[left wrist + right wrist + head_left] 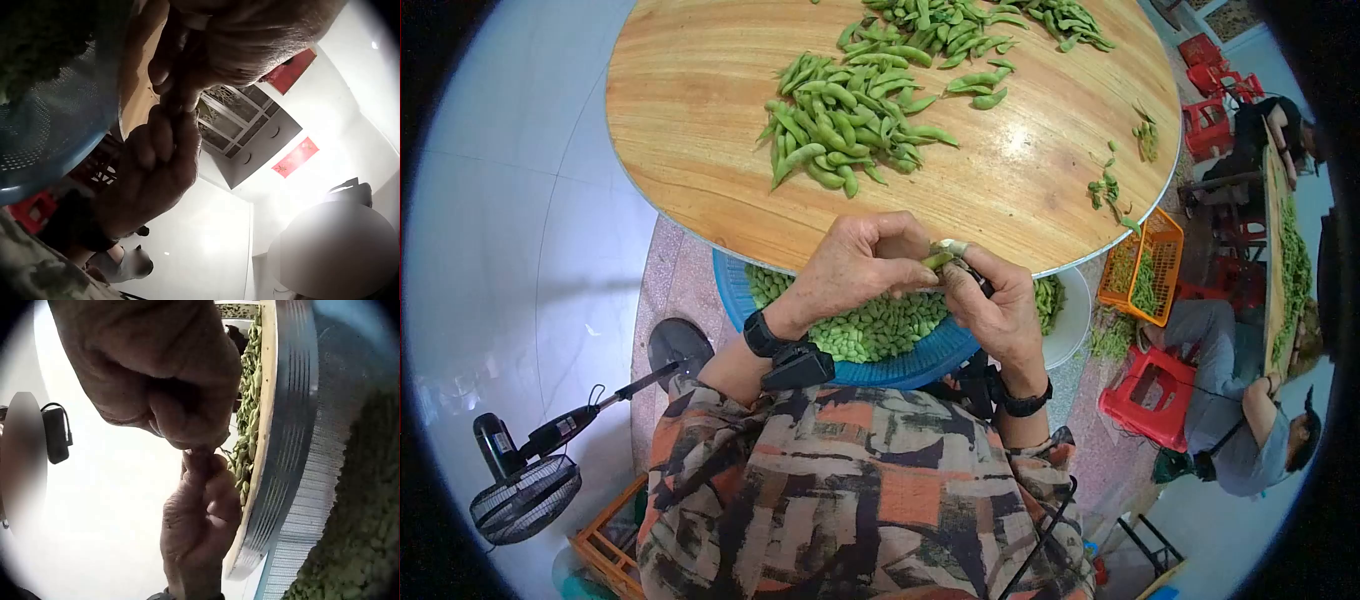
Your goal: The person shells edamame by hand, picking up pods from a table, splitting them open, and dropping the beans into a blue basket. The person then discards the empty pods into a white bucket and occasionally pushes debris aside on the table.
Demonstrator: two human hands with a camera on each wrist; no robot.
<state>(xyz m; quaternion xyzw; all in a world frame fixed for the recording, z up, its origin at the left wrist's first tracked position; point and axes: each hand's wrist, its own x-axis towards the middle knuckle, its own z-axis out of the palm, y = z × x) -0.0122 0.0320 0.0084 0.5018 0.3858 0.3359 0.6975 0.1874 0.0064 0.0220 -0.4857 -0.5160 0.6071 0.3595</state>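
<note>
Over the near edge of the round wooden table [690,120], both hands meet at a green soybean pod [938,260]. My left hand [865,262] pinches the pod's left end between thumb and forefinger. The right hand [1002,308] pinches its other end, with something pale at the fingertips and a dark piece against the fingers. In both wrist views the fingers hide most of the pod. Below the hands sits a blue basket [735,290] holding many shelled green beans [870,335]. A heap of whole pods [835,120] lies on the table ahead.
More pods [930,25] lie at the table's far side, with scraps [1105,188] at the right. A white bucket [1082,320] stands beside the basket, an orange crate [1165,255] beyond it. A fan [525,490] stands left; people sit near a red stool [1150,395] at right.
</note>
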